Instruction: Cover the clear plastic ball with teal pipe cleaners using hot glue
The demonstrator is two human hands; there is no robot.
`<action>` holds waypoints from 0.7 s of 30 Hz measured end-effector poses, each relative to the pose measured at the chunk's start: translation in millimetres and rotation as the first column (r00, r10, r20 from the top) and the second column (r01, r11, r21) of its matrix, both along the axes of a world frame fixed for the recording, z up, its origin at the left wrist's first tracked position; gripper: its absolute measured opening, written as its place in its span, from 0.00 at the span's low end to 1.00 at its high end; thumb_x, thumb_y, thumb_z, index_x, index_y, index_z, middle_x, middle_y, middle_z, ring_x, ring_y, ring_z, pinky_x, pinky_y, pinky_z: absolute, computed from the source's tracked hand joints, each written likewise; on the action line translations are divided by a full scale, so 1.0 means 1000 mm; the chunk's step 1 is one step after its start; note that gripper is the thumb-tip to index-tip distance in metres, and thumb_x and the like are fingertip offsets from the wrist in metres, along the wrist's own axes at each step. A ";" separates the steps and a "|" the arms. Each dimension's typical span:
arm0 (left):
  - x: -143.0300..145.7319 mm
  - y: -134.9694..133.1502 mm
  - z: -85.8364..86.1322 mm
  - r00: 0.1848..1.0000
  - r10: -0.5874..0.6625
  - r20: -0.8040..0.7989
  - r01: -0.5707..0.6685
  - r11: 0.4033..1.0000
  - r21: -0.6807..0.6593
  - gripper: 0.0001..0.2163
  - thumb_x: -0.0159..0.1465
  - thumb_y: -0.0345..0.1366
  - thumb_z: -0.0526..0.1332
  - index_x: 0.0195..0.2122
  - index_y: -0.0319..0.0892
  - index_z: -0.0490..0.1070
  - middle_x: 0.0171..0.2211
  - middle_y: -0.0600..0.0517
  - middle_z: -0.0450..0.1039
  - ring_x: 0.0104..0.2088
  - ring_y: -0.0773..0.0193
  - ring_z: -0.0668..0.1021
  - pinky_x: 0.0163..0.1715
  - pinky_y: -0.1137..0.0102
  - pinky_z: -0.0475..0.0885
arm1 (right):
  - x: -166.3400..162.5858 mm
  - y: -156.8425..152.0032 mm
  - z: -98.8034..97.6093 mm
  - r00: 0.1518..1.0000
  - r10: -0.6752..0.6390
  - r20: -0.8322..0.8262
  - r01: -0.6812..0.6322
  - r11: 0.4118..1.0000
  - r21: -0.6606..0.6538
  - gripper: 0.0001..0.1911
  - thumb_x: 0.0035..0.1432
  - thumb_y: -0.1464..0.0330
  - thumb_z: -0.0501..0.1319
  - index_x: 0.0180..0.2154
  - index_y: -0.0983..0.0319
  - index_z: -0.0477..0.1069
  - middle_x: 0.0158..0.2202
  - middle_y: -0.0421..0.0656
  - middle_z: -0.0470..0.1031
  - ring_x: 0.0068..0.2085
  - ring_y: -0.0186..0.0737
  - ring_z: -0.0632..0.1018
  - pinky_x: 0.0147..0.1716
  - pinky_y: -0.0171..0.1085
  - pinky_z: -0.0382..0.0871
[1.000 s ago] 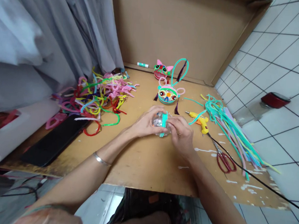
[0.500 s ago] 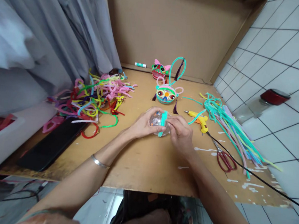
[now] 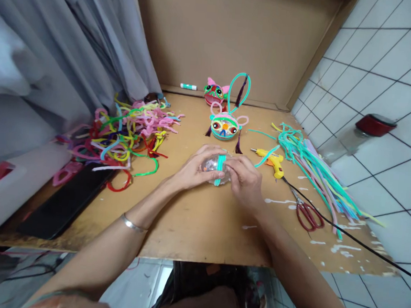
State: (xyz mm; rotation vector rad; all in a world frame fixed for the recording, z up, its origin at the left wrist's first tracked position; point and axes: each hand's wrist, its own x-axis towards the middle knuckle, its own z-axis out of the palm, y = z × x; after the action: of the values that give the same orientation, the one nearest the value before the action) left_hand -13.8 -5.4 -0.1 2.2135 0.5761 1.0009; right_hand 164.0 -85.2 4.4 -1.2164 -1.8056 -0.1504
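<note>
My left hand (image 3: 197,168) wraps around a clear plastic ball (image 3: 210,164), its thumb near and its fingers on the far side. A teal pipe cleaner band (image 3: 220,169) circles the ball's middle, and small coloured bits show through the plastic. My right hand (image 3: 244,179) is closed in a pinch against the ball's right side; whatever sits between those fingertips is hidden. Beyond the hands stands a decorated lantern ball (image 3: 224,128) with a face, pink loop ears, purple tassels and a teal loop handle. Behind it is a pink-and-green animal-faced ball (image 3: 214,93).
Tangled pipe cleaners (image 3: 135,133) and a black phone-like slab (image 3: 66,202) lie left. On the right are a yellow glue gun (image 3: 273,162) with a trailing cord, red-handled scissors (image 3: 308,215), straight pipe cleaners (image 3: 315,173) and a lidded jar (image 3: 358,138). A glue stick (image 3: 189,87) lies behind.
The whole view has shifted slightly left and up. Both hands keep nearly the same hold on the ball, with only a small movement of the right fingers.
</note>
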 end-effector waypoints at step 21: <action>0.000 0.002 -0.002 1.000 -0.015 -0.017 0.015 1.000 0.021 0.26 0.60 0.52 0.66 0.56 0.46 0.71 0.57 0.43 0.67 0.62 0.50 0.69 0.63 0.50 0.64 | -0.001 -0.001 0.001 1.000 0.013 0.002 -0.013 1.000 0.009 0.12 0.64 0.73 0.53 0.42 0.60 0.74 0.39 0.46 0.78 0.43 0.42 0.79 0.45 0.41 0.74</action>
State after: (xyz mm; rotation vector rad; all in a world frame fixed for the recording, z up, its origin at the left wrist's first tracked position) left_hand -14.3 -3.6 -2.4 2.2433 0.5580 0.9862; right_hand 163.0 -85.8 5.6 -1.1982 -1.8121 -0.1524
